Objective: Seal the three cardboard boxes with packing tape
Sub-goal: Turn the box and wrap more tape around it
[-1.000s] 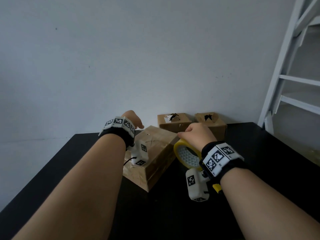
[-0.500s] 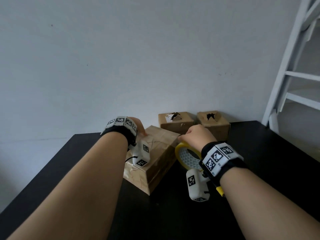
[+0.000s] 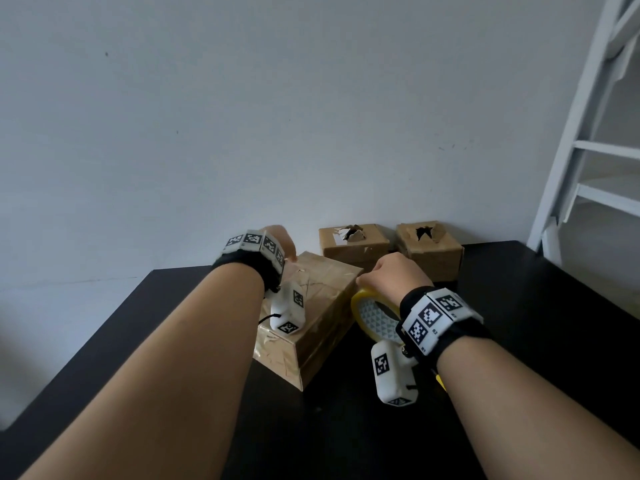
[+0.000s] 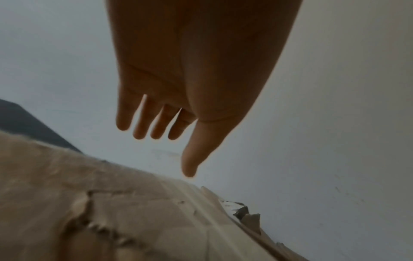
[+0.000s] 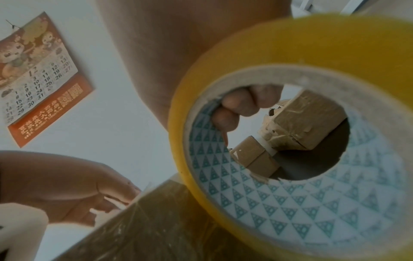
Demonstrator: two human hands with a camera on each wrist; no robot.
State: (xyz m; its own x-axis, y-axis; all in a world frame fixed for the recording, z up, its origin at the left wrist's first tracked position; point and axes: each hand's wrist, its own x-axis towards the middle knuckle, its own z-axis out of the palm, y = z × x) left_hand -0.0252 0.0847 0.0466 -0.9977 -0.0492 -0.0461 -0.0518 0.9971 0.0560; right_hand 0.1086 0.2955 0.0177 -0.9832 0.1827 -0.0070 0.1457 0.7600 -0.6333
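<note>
The nearest cardboard box [image 3: 311, 317], covered in tape strips, lies on the black table [image 3: 519, 306]. My left hand [image 3: 280, 240] hovers over its far left corner with fingers straight and spread [image 4: 161, 123], just above the box top [image 4: 134, 220]. My right hand [image 3: 391, 275] grips a yellow tape roll [image 3: 367, 313] at the box's right edge, with its fingers [image 5: 241, 106] curled through the core of the roll [image 5: 290, 53]. Two smaller boxes with torn tops [image 3: 353, 242] [image 3: 429, 247] stand by the wall.
A white ladder-like frame [image 3: 588, 133] rises at the right, past the table's corner. The pale wall runs close behind the boxes and bears a calendar [image 5: 38, 79]. A small yellow object [image 3: 440, 381] peeks out under my right wrist.
My left hand has drifted slightly right over the box's far edge. My right hand and the roll have hardly moved.
</note>
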